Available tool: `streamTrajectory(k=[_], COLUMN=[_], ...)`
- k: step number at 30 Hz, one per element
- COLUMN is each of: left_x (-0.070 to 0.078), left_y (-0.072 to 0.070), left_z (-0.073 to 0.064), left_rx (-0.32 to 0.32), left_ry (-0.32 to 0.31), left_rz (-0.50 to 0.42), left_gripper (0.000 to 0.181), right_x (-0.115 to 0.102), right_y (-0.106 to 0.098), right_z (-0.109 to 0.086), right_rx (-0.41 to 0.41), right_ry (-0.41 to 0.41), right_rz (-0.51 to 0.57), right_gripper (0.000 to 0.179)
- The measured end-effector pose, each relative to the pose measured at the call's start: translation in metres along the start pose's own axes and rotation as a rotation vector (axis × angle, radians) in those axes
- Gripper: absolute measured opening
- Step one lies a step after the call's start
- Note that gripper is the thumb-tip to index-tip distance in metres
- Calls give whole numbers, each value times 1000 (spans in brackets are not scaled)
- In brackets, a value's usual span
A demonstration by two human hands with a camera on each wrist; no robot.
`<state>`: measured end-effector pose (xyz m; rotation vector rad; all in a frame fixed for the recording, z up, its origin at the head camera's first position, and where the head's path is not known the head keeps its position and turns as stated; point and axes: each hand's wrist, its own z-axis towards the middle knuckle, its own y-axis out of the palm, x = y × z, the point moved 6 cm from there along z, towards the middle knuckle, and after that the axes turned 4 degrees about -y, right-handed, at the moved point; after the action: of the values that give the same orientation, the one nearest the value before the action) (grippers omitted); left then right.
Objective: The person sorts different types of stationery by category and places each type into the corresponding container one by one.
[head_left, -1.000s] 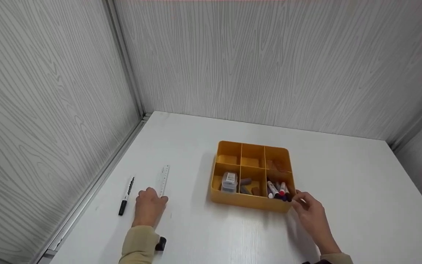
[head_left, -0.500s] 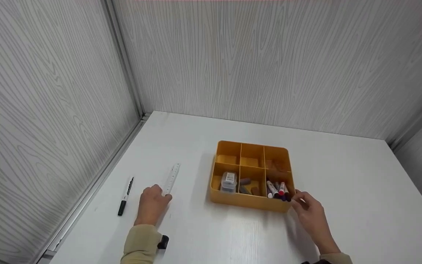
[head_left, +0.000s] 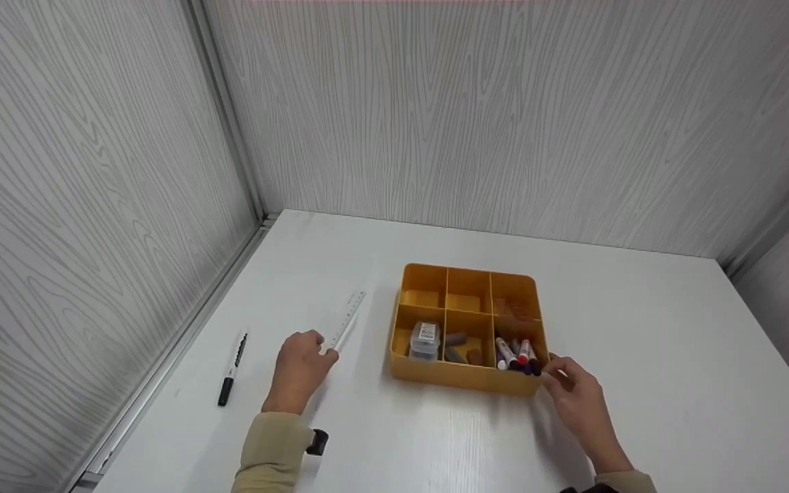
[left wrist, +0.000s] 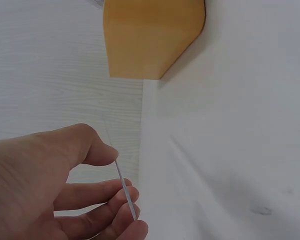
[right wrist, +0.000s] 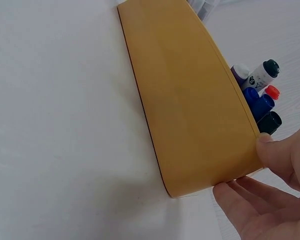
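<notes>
A clear ruler (head_left: 349, 318) is pinched between the thumb and fingers of my left hand (head_left: 301, 370), to the left of a yellow six-compartment box (head_left: 463, 375). The left wrist view catches the ruler (left wrist: 122, 181) edge-on, as a thin line. My right hand (head_left: 578, 397) holds the box at its near right corner, thumb near the rim and fingers against the outer side, as the right wrist view shows. Several markers (right wrist: 262, 102) stand in the compartment beside that hand.
A black-capped marker (head_left: 233, 370) lies on the white table (head_left: 381, 438) at the left. Inside the box are small clear plastic cases (head_left: 425, 339), grey and brown pieces (head_left: 458, 349), and a reddish transparent item (head_left: 516, 308). Wood-grain panels (head_left: 463, 116) enclose the table.
My left hand has lifted the ruler and carried it rightward and away from me, towards the box, with the ruler tilting further to the right. My right hand stays at the box corner.
</notes>
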<state>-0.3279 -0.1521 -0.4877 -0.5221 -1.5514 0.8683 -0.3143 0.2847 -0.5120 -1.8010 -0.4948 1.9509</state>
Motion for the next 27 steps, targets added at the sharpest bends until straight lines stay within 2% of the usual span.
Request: streamTrajectory(k=[6, 11, 20, 27], left_x=[23, 50, 103, 139], left_y=[-1, 0, 3, 12], left_z=[0, -1, -6, -10], left_rx=[-1, -18, -18, 4], left_ry=[15, 40, 178, 351], left_rz=[-33, -31, 15, 99], left_gripper=[34, 35, 32, 22], right_x=[1, 2, 0, 1], right_y=[1, 1, 1, 1], right_z=[0, 1, 0, 1], right_rx=[-3, -11, -15, -15], right_ry=[-3, 18, 27, 32], right_rz=[6, 15, 27, 27], right_gripper=[7, 8, 8, 9])
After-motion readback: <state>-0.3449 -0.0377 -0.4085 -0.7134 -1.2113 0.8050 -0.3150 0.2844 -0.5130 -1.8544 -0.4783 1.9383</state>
